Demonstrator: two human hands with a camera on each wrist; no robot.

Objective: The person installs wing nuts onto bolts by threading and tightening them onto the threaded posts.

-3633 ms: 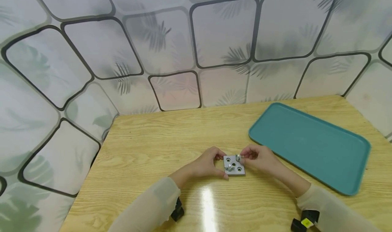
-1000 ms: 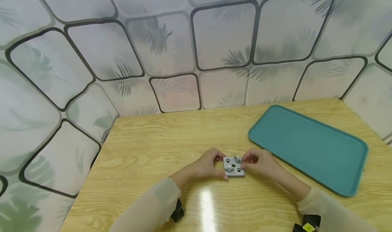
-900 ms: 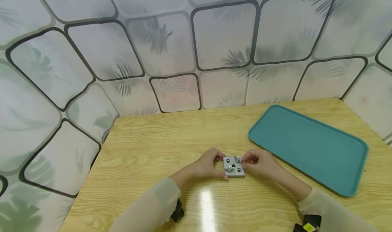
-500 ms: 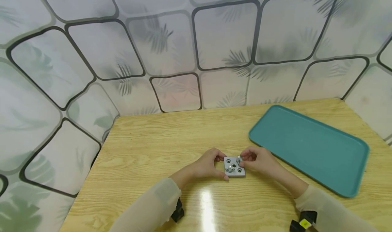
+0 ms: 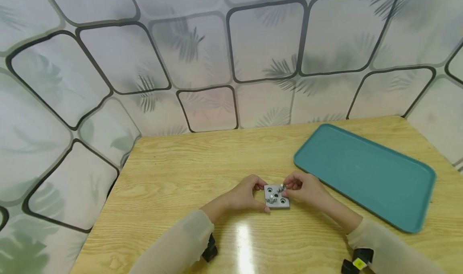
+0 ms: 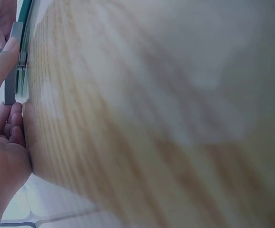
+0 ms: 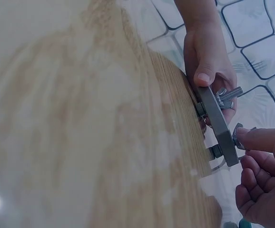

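Note:
A square grey metal plate (image 5: 276, 204) with several holes lies between my hands in the head view. My left hand (image 5: 243, 194) grips its left side, thumb at the near edge and fingers at the far one. My right hand (image 5: 306, 187) pinches a wing nut (image 7: 237, 136) on a bolt at the plate's far right corner. A second wing nut (image 7: 222, 98) sits on another bolt (image 7: 233, 93) near the left thumb, its threaded end sticking out. In the right wrist view, bolt heads (image 7: 215, 152) show on the plate's underside.
A teal tray (image 5: 361, 173) stands on the wooden table (image 5: 188, 165) at the right, just beyond my right forearm. A patterned curtain (image 5: 202, 65) hangs behind the table's back edge.
My right fingers have shifted slightly up and left around the far right wing nut, whose wings stand at a different angle. My left hand and the plate stay in place.

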